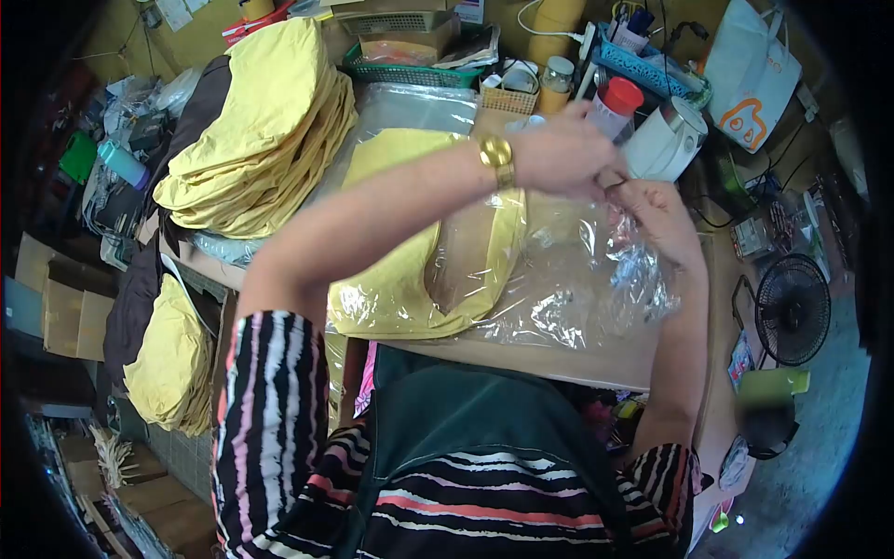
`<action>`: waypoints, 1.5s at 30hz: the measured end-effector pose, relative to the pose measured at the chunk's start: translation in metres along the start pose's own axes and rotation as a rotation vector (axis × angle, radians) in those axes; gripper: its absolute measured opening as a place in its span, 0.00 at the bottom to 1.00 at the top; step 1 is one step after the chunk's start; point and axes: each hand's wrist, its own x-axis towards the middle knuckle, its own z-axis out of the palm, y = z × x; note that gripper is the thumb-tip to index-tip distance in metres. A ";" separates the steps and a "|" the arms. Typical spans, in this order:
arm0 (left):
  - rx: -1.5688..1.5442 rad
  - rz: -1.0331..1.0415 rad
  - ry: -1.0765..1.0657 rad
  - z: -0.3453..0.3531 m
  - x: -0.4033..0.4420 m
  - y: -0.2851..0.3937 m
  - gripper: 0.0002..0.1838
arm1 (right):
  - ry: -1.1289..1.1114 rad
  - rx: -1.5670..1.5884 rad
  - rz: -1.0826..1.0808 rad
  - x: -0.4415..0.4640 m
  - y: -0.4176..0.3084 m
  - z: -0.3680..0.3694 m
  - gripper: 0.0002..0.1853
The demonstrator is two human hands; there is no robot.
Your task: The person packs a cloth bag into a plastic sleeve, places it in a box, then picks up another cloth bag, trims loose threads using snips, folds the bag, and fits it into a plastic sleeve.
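Note:
A yellow curved fabric piece (382,303) lies inside a clear plastic bag (568,279) on the table. The bag's right end is gathered up and crinkled. My left hand (566,156), with a gold watch on the wrist, reaches across to that end, its fingers closed and slightly blurred. Just beside it, my right hand (659,216) pinches the bunched plastic, and the fingertips of both hands meet. The fingers hide the exact spot where they grip.
A tall stack of yellow fabric pieces (251,121) stands at the back left. Behind my hands are a red-lidded jar (616,101), a white kettle (663,140) and a blue basket (652,70). A black fan (792,309) is at the right.

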 end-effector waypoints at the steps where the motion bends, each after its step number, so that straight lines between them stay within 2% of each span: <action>1: 0.034 0.019 -0.007 -0.010 0.000 -0.009 0.13 | 0.075 -0.088 0.032 -0.004 0.002 -0.010 0.16; 3: 0.043 0.034 -0.019 -0.034 -0.016 -0.028 0.07 | 0.149 -0.163 0.080 -0.019 0.022 -0.034 0.18; 5: -0.100 0.032 -0.002 -0.059 -0.038 -0.051 0.10 | -0.019 -0.193 0.124 -0.032 0.046 -0.060 0.14; 6: -0.251 0.005 -0.082 -0.073 -0.048 -0.061 0.11 | -0.103 -0.119 0.209 -0.043 0.043 -0.059 0.07; 7: -0.320 0.034 -0.087 -0.085 -0.060 -0.069 0.10 | -0.097 -0.120 0.204 -0.052 0.050 -0.060 0.07; 8: -0.196 0.025 -0.112 -0.099 -0.072 -0.074 0.10 | -0.087 -0.140 0.217 -0.060 0.065 -0.062 0.05; 10: -0.193 -0.211 -0.261 -0.113 -0.099 -0.096 0.11 | -0.060 -0.161 0.217 -0.062 0.098 -0.066 0.06; 12: -0.198 -0.417 -0.424 -0.122 -0.110 -0.092 0.11 | 0.102 -0.006 0.039 -0.056 0.132 -0.067 0.08; 13: -0.184 -0.405 -0.422 -0.122 -0.114 -0.088 0.11 | 0.116 -0.007 0.027 -0.054 0.137 -0.063 0.08; 15: -0.001 -0.421 -0.442 -0.122 -0.122 -0.084 0.11 | 0.244 0.101 -0.197 -0.043 0.141 -0.054 0.07; 16: 0.015 -0.411 -0.436 -0.123 -0.126 -0.085 0.11 | 0.256 0.098 -0.214 -0.041 0.142 -0.048 0.07; 18: -0.199 -0.303 -0.150 -0.129 -0.132 -0.094 0.13 | 0.352 0.528 -0.420 -0.030 0.138 -0.042 0.06; 19: -0.167 -0.352 -0.120 -0.130 -0.133 -0.102 0.15 | 0.358 0.526 -0.444 -0.024 0.135 -0.039 0.06; 21: 0.066 -0.210 0.055 -0.132 -0.139 -0.106 0.17 | 0.297 0.643 -0.650 -0.014 0.128 -0.035 0.04; 22: 0.215 -0.305 0.013 -0.137 -0.140 -0.106 0.18 | 0.303 0.638 -0.669 -0.011 0.124 -0.034 0.04; 23: 0.225 -0.295 0.019 -0.140 -0.138 -0.106 0.18 | 0.317 0.709 -0.677 -0.009 0.119 -0.032 0.06; 25: -0.007 -0.328 0.209 -0.140 -0.135 -0.105 0.18 | 0.337 0.781 -0.683 -0.006 0.107 -0.021 0.08; 26: -0.342 -0.262 0.338 -0.130 -0.134 -0.112 0.16 | 0.362 0.931 -0.742 -0.002 0.096 -0.013 0.07; 27: -0.346 -0.261 0.332 -0.119 -0.129 -0.106 0.16 | 0.387 1.081 -0.799 0.000 0.081 -0.002 0.08; 28: -0.866 -0.185 0.502 -0.107 -0.118 -0.094 0.15 | 0.629 1.229 -0.705 0.002 0.055 0.015 0.10; 29: -1.386 -0.094 0.658 -0.095 -0.107 -0.086 0.14 | 0.633 1.231 -0.709 0.008 0.065 0.009 0.10; 30: -1.589 -0.103 0.797 -0.075 -0.101 -0.090 0.10 | 0.430 1.249 -0.731 0.018 0.086 0.000 0.08; 31: -1.469 -0.182 0.793 -0.067 -0.092 -0.081 0.09 | 0.224 1.256 -0.747 0.024 0.096 -0.004 0.06; 32: -1.279 -0.240 0.740 -0.061 -0.082 -0.055 0.11 | 0.411 1.080 -0.662 0.021 0.064 0.019 0.02; 33: -1.087 -0.292 0.687 -0.055 -0.071 -0.030 0.14 | 0.413 1.078 -0.669 0.015 0.041 0.038 0.02; 35: -0.986 -0.362 0.518 -0.032 -0.053 0.000 0.29 | 0.564 0.520 -0.458 0.007 0.010 0.067 0.06; 36: -0.910 -0.370 0.430 -0.023 -0.046 0.014 0.34 | 0.607 0.282 -0.459 0.008 0.004 0.080 0.07; 37: -0.916 -0.359 0.426 -0.013 -0.039 0.023 0.34 | 0.646 0.043 -0.453 0.010 -0.001 0.089 0.08; 38: -0.909 -0.322 0.447 0.000 -0.032 0.028 0.39 | 0.657 0.038 -0.452 0.015 -0.004 0.096 0.08; 39: -0.904 -0.287 0.466 0.011 -0.027 0.030 0.43 | 0.624 0.201 -0.486 0.018 -0.005 0.104 0.06; 40: -1.009 -0.257 0.450 0.019 -0.024 0.031 0.46 | 0.589 0.363 -0.520 0.019 -0.004 0.106 0.05; 41: -1.013 -0.251 0.447 0.025 -0.026 0.032 0.46 | 0.597 0.360 -0.520 0.019 0.001 0.101 0.05; 43: -0.630 -0.430 0.323 0.011 -0.034 0.043 0.37 | 0.669 0.270 -0.359 0.018 0.014 0.086 0.06; 44: -0.630 -0.425 0.322 0.018 -0.039 0.041 0.37 | 0.673 0.269 -0.361 0.016 0.019 0.079 0.06; 45: -0.427 -0.259 0.449 0.029 -0.044 0.036 0.30 | 0.681 0.284 -0.328 0.015 0.023 0.073 0.05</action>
